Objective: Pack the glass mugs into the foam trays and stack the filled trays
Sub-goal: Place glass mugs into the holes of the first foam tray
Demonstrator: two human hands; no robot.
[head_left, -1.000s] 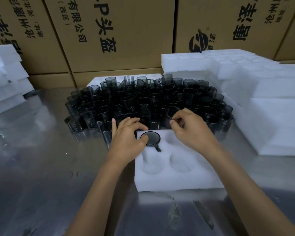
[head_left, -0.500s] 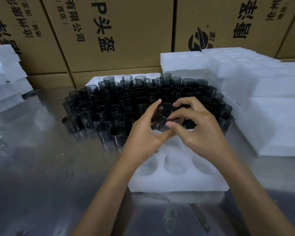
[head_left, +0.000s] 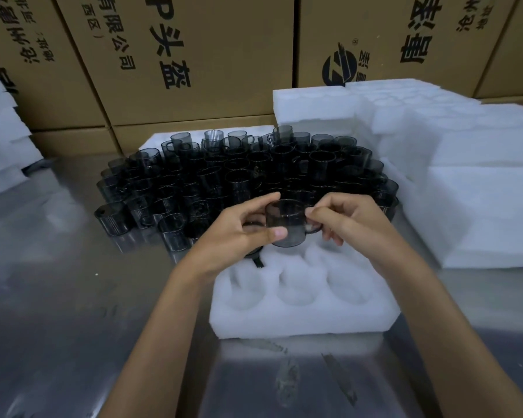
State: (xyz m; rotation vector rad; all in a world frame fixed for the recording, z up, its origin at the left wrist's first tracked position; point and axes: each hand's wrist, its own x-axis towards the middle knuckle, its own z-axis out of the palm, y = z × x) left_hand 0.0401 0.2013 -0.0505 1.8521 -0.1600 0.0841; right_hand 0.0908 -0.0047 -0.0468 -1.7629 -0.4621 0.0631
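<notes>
Since prev frame both hands turned the mug [head_left: 284,223] upright, now w/ mouth up. Left hand [head_left: 239,233] pinches its body, thumb in front. Mug hangs just above tray [head_left: 299,315] back row, axis vertical, smoky clear glass, smooth cylinder. Right hand [head_left: 357,224] pinches handle side; both equally near. Tray: soft white foam, round pockets; one far-left pocket seems filled.

a row of brown cartons [head_left: 200,55] with black printed characters and a round logo [head_left: 340,66] stands along the far edge of the shiny metal desk [head_left: 58,297], which shows scuffs near its near edge.
</notes>
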